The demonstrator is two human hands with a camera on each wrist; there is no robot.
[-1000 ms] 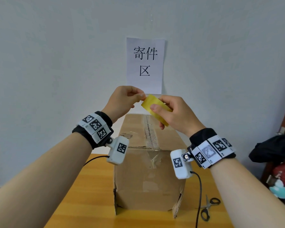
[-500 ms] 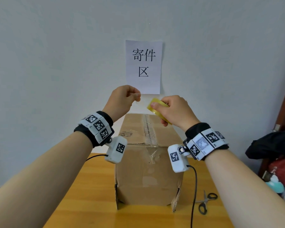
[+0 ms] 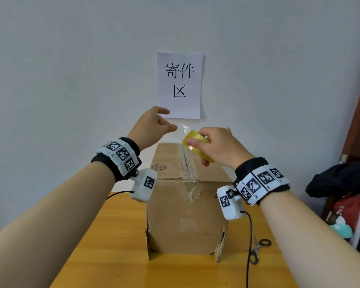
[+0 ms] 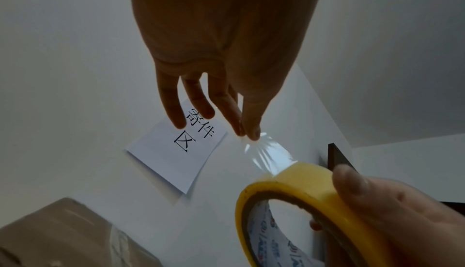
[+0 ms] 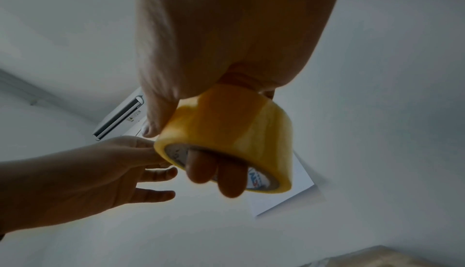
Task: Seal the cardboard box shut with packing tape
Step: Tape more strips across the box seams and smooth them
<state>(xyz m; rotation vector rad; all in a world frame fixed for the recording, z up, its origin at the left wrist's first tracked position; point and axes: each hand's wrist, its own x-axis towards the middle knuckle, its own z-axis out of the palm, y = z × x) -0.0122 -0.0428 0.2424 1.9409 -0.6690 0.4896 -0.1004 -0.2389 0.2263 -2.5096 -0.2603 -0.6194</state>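
A brown cardboard box [image 3: 185, 215] stands upright on the wooden table [image 3: 112, 246], with a strip of clear tape [image 3: 186, 163] along its top seam and down the near face. Above the box's far end my right hand [image 3: 216, 146] grips a yellow roll of packing tape [image 3: 192, 140], fingers through its core [image 5: 214, 167]. My left hand [image 3: 166, 125] is just left of the roll. Its thumb and one finger [image 4: 247, 132] pinch the free end of the tape, and a short clear length [image 4: 269, 154] stretches from there to the roll [image 4: 302, 191]. The other left fingers are straight.
Scissors [image 3: 258, 248] lie on the table right of the box, beside the right wrist camera's cable. A paper sign [image 3: 179, 84] hangs on the white wall close behind the box. Dark clothing and bags [image 3: 341, 183] are piled at the far right.
The hands have drawn apart: the right hand has lowered the roll toward the box top, the left has moved up and left with the tape end. A short length of tape now spans them.
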